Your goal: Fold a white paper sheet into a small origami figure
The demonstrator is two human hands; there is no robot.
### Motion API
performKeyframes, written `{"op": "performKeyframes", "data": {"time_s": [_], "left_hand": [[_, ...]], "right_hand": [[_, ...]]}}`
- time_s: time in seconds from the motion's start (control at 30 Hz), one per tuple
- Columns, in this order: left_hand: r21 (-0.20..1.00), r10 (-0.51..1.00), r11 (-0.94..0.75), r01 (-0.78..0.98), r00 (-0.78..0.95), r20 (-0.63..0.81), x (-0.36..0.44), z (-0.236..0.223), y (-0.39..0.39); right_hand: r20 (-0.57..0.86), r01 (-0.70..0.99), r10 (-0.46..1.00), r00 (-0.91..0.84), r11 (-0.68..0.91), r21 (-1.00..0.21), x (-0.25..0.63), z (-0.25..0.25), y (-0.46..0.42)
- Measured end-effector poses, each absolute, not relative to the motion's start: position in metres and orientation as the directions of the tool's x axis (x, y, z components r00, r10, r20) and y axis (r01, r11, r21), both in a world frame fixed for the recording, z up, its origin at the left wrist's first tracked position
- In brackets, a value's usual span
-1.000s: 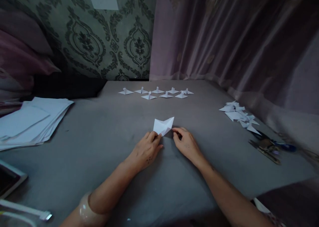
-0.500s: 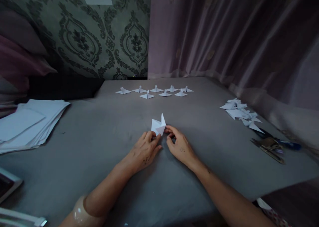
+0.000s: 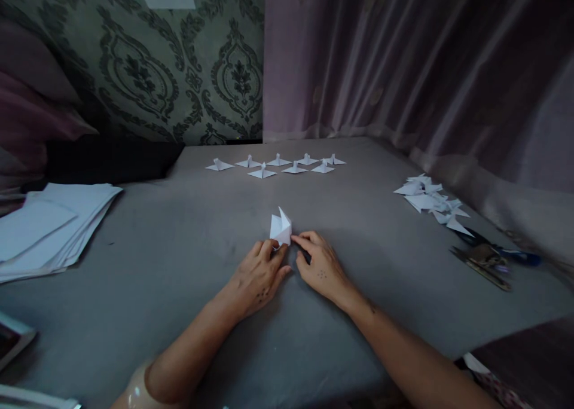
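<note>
A small white folded paper piece [image 3: 280, 228] stands on the grey cloth-covered surface [image 3: 179, 259] in front of me. My left hand [image 3: 258, 276] presses its fingertips on the paper's near left corner. My right hand [image 3: 319, 267] pinches the paper's right edge between thumb and forefinger, so the piece is folded narrow and upright. Both hands are closed on it. A light bangle sits on my left wrist at the bottom edge.
Several finished folded paper figures [image 3: 277, 164] stand in rows at the far side. A stack of white sheets [image 3: 49, 226] lies at the left. Paper offcuts [image 3: 430, 201] and scissors [image 3: 493, 255] lie at the right, near a curtain [image 3: 403, 68].
The paper was spread wide a second ago; my right hand has pushed its right flap leftward, so it is now folded narrow. Both hands shifted slightly left.
</note>
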State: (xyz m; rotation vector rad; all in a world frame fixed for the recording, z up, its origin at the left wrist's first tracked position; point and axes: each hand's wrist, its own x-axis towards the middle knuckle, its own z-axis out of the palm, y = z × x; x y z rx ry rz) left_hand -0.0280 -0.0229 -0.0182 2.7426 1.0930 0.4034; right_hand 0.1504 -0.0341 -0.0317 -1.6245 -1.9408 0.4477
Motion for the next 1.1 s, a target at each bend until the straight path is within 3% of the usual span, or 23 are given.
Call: {"op": "performKeyframes", "data": {"time_s": [0.2,0.63,0.97,1.1], "left_hand": [[0.190,0.720,-0.694,0.694,0.669,0.184,-0.027,-0.019,-0.028],[0.213,0.752,-0.656,0.724,0.651,0.104,-0.028,-0.010,-0.029],[0.474,0.675,-0.664,0.578,0.737,0.047,-0.058,-0.009,-0.026],[0.519,0.688,-0.630,0.577,0.725,0.029,-0.063,-0.008,-0.024]], "right_hand": [[0.214,0.796,0.966,-0.146,0.243,-0.555,0.151,-0.029,-0.037],[0.227,0.827,0.952,-0.205,0.293,-0.480,0.150,-0.022,-0.043],[0.265,0.875,0.922,-0.282,0.360,-0.324,0.148,-0.016,-0.049],[0.261,0.884,0.921,-0.290,0.362,-0.295,0.148,-0.016,-0.050]]}}
